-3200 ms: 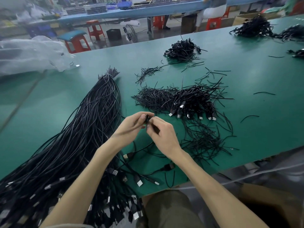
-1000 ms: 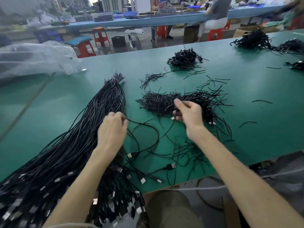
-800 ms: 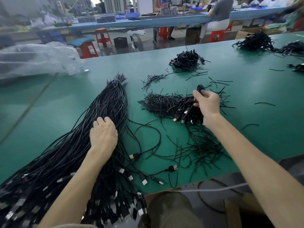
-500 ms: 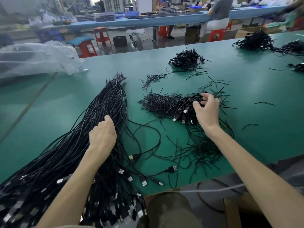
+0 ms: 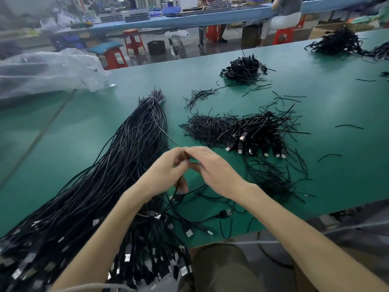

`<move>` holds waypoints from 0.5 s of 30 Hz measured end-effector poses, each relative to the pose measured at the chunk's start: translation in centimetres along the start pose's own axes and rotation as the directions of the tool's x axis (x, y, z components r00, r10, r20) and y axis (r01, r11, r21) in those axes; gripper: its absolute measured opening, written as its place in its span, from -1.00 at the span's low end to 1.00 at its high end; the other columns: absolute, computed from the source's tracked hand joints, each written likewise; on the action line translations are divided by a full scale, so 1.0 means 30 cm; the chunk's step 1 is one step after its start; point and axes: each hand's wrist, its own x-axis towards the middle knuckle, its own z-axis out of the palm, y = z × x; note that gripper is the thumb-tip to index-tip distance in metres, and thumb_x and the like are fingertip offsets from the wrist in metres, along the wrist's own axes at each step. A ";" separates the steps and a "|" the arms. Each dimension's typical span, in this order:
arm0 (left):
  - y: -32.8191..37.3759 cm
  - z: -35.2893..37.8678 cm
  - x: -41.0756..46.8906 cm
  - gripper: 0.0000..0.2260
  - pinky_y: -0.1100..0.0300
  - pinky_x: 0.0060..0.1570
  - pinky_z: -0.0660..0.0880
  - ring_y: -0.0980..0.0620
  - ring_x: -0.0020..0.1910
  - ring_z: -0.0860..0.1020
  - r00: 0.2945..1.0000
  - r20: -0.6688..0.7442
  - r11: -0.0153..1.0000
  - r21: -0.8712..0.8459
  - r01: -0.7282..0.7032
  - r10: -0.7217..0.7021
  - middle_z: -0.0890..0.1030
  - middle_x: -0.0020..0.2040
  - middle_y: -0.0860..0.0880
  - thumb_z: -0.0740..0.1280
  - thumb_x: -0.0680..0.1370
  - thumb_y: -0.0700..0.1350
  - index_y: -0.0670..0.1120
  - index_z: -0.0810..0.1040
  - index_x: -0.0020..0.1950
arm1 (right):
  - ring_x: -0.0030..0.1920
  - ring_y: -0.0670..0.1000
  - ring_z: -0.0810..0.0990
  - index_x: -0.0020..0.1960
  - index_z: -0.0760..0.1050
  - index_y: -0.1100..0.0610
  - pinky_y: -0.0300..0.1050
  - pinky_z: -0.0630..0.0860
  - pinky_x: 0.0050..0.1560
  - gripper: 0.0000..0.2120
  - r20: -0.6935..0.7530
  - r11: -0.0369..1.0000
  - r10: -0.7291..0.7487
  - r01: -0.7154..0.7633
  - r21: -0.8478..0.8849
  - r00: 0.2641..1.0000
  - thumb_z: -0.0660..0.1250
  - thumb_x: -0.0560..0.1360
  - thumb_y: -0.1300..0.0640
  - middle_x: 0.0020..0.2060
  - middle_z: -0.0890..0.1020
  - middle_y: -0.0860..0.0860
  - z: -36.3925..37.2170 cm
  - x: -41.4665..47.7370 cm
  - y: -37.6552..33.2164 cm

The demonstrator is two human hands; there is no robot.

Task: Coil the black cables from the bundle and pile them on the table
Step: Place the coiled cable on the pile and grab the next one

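**Hands meet on one cable beside the bundle**

At the far left a clear plastic bag [image 5: 48, 70] lies crumpled on the green table [image 5: 84, 127]. Next to it the bundle [image 5: 105, 175] of long black cables stretches from the near left edge, where its plugs hang over, up to a narrow tip near mid-table.

Just right of the bundle, the left hand [image 5: 166, 171] and right hand [image 5: 214, 167] are together above the table, fingertips touching. The left hand's fingers curl round a single cable [image 5: 168, 138], which runs up from the hands to the bundle's tip and also drops below the left palm. The right hand's thumb and forefinger pinch the same cable where the hands meet; motion blur hides the finer grip.

Below the hands, a loose plug [image 5: 226, 212] lies near the table's edge. To the right, the pile [image 5: 259, 131] of coiled cables sits with plugs pointing toward the person, touching a heap of ties [image 5: 208, 127]. Farther back is a second pile [image 5: 244, 68], and a third [image 5: 336, 43] at the far right.
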 end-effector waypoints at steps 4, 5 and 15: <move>-0.055 -0.022 -0.030 -0.78 0.20 -0.56 0.35 0.02 -0.59 0.38 0.970 0.184 0.969 -0.163 0.188 -0.157 0.46 -0.29 -0.07 0.26 0.71 -0.07 -0.24 0.46 0.05 | 0.16 0.07 0.46 0.28 0.57 0.16 -0.01 0.43 0.23 -0.75 0.105 0.874 -0.145 0.177 -0.452 0.984 0.24 0.69 0.10 0.10 0.60 0.03 -0.015 -0.022 0.032; -0.065 -0.030 -0.034 -0.75 0.21 -0.56 0.32 0.05 -0.59 0.31 0.953 0.255 0.957 -0.195 0.215 -0.162 0.44 -0.29 -0.04 0.26 0.71 -0.02 -0.22 0.49 0.03 | 0.11 0.06 0.44 0.20 0.60 0.15 -0.01 0.44 0.18 -0.77 0.129 0.852 -0.151 0.195 -0.485 0.980 0.24 0.69 0.08 0.05 0.58 0.01 -0.017 -0.033 0.042; -0.123 -0.213 -0.032 -0.69 0.32 -0.35 0.53 0.18 -0.38 0.50 0.994 0.076 0.689 -0.725 0.004 0.074 0.60 -0.19 0.05 0.39 0.63 -0.08 -0.16 0.61 0.34 | -0.38 0.11 0.33 -0.16 0.60 0.07 -0.03 0.33 -0.30 -0.68 -0.250 0.872 0.372 -0.243 0.426 0.894 0.21 0.68 -0.02 -0.40 0.40 0.16 -0.056 -0.171 0.128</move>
